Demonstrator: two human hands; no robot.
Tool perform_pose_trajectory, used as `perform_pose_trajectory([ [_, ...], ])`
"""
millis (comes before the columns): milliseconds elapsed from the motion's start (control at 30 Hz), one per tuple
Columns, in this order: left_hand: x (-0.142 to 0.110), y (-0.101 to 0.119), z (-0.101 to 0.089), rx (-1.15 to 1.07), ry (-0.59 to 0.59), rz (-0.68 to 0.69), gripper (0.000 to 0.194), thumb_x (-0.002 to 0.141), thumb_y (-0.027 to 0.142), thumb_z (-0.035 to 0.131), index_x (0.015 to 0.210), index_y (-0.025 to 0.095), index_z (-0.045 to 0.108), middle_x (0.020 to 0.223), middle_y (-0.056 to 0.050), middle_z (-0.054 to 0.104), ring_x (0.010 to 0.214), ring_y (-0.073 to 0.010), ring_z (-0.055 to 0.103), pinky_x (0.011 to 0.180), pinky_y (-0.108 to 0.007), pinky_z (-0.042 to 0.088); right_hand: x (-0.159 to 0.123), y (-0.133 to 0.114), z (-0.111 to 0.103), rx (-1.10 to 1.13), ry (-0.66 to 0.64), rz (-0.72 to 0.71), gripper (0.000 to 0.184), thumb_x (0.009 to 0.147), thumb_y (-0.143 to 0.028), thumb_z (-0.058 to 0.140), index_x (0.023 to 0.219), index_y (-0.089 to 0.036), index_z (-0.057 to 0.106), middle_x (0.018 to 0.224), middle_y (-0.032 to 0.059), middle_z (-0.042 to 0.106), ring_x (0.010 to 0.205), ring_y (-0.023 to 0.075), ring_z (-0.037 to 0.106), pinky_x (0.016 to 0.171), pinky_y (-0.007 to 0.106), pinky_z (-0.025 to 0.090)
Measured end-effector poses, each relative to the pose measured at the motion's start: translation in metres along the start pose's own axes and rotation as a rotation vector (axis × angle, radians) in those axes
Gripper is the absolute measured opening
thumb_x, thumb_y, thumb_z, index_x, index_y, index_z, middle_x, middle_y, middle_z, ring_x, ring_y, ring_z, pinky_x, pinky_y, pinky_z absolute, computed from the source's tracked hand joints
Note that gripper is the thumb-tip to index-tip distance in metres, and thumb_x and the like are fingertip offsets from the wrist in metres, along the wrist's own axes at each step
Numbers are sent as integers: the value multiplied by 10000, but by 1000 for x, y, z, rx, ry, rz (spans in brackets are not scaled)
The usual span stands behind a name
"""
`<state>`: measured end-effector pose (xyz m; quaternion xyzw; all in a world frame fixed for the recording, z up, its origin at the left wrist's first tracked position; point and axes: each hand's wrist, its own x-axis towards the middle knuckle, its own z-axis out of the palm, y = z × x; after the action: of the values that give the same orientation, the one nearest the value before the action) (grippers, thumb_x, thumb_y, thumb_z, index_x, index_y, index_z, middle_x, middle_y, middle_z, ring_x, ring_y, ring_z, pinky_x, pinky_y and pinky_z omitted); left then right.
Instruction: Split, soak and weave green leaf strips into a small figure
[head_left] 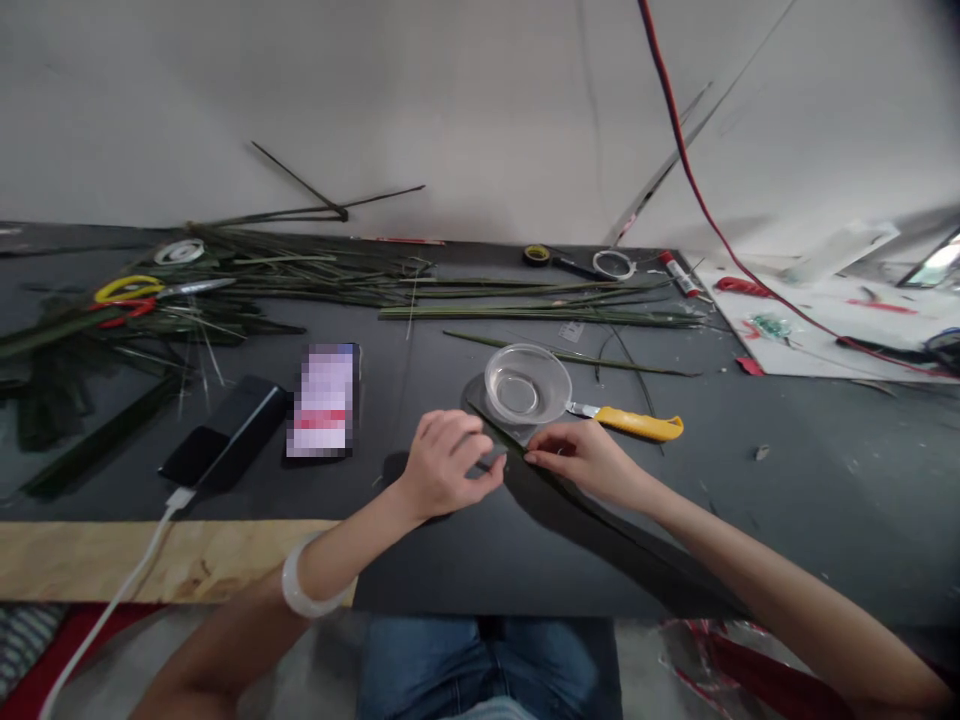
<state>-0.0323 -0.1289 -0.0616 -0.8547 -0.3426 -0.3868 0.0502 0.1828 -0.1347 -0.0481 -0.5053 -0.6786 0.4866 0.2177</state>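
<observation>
My right hand [577, 460] pinches a narrow green leaf strip [555, 484] between thumb and fingertips. The strip slants from beside the clear plastic bowl [528, 384] down toward my right forearm. Close by on the left, my left hand [448, 465] is curled, its thumb tip near the strip. Something small and grey shows between its thumb and fingers, too unclear to name. Under the bowl lies a dark flat rounded plate [477, 390]. A yellow-handled utility knife [637, 422] rests on the table just right of the bowl.
Long green leaves [300, 265] lie along the table's back. Scissors [142, 298] rest on leaves at left. A phone [324, 402] and a black power bank [225, 435] with white cable are left of me. Tape [537, 255] and a glue stick [679, 273] sit behind. A red cord [697, 190] hangs right.
</observation>
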Motion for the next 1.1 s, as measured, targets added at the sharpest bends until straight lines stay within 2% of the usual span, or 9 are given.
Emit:
perform_pose_trajectory([
  [67, 1, 0, 1, -181, -64, -274, 308, 803, 360, 558, 580, 188, 431, 620, -11, 513, 647, -144, 488, 642, -288, 391, 4, -5, 3, 162, 14, 46, 232, 751, -394, 655, 716, -165, 637, 602, -22, 587, 512, 92, 513, 499, 224, 452],
  [133, 2, -1, 5, -426, -250, -480, 362, 813, 394, 521, 548, 187, 388, 549, 21, 441, 553, -113, 426, 563, -255, 355, 8, -9, 8, 296, 18, 79, 285, 694, -438, 704, 704, -166, 620, 592, -30, 565, 523, 98, 532, 527, 241, 497],
  [200, 3, -3, 9, -618, -404, -581, 385, 855, 397, 448, 541, 178, 408, 531, 27, 432, 531, -103, 414, 543, -241, 334, 13, -12, 14, 363, -1, 85, 317, 670, -465, 720, 697, -166, 615, 589, -32, 561, 544, 104, 551, 566, 257, 527],
  [233, 3, -5, 10, -670, -440, -604, 395, 872, 391, 412, 543, 173, 422, 531, 24, 438, 537, -105, 421, 550, -242, 332, 15, -12, 17, 377, -18, 78, 323, 681, -476, 708, 702, -167, 617, 592, -30, 564, 550, 104, 556, 574, 259, 533],
  [400, 1, -7, 14, -755, -458, -637, 356, 871, 336, 376, 566, 165, 446, 535, 27, 437, 545, -105, 414, 566, -244, 312, 21, -14, 23, 315, -59, 20, 305, 783, -469, 597, 732, -169, 593, 589, -26, 556, 521, 95, 542, 515, 234, 503],
  [667, 3, -4, 10, -900, -497, -691, 349, 857, 412, 434, 640, 151, 511, 578, 22, 465, 566, -109, 416, 557, -241, 325, 20, -20, 27, 240, -47, -36, 193, 810, -352, 551, 719, -183, 527, 576, -41, 507, 499, 87, 495, 488, 223, 462],
  [900, 4, -4, 11, -896, -445, -649, 367, 846, 346, 431, 534, 155, 465, 510, 27, 433, 502, -91, 392, 520, -227, 312, 14, -20, 24, 233, -8, -51, 196, 806, -353, 539, 718, -178, 535, 572, -39, 481, 493, 85, 474, 460, 211, 446],
  [1100, 3, -9, 13, -819, -436, -671, 362, 808, 347, 435, 495, 170, 400, 459, 47, 342, 470, -81, 333, 488, -219, 264, 7, -17, 12, 266, 79, -25, 213, 793, -364, 561, 687, -184, 516, 547, -41, 491, 482, 87, 492, 464, 209, 444],
])
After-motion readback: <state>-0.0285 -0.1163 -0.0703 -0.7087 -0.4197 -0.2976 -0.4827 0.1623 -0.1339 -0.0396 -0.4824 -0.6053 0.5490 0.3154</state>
